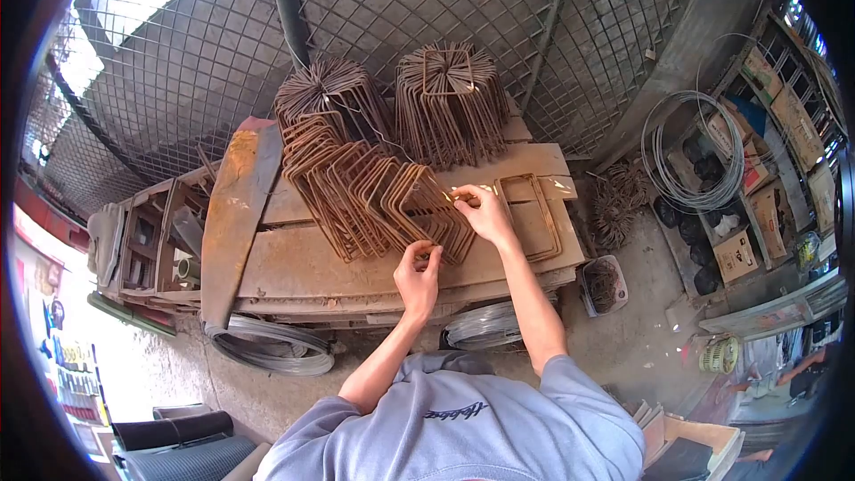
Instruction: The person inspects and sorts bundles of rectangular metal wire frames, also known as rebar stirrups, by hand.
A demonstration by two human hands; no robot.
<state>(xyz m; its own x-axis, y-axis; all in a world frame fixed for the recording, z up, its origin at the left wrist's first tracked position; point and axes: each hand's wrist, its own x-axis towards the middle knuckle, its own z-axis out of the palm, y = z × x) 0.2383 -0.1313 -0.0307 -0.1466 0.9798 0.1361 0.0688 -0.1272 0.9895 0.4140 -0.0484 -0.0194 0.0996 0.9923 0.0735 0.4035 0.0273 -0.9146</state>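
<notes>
A leaning row of rusty rebar stirrups (352, 185), bent rectangular rings, lies across the wooden tabletop (294, 265). My left hand (417, 278) is closed at the near lower corner of the front stirrups, thumb and fingers pinched together. At the right corner of the same row, my right hand (482, 213) pinches a stirrup between thumb and fingers. Just right of that hand, separate rectangular stirrups (547, 214) lie flat on the boards. Behind the row stand two round stacks of stirrups, a left stack (331, 80) and a right stack (450, 107).
Wire mesh (392, 0) rises behind the table. A rusty metal sheet (236, 205) covers its left end. Coils of wire (267, 345) lie underneath. To the right are a bucket (621, 301), a hanging wire coil (655, 165) and cardboard boxes (736, 256).
</notes>
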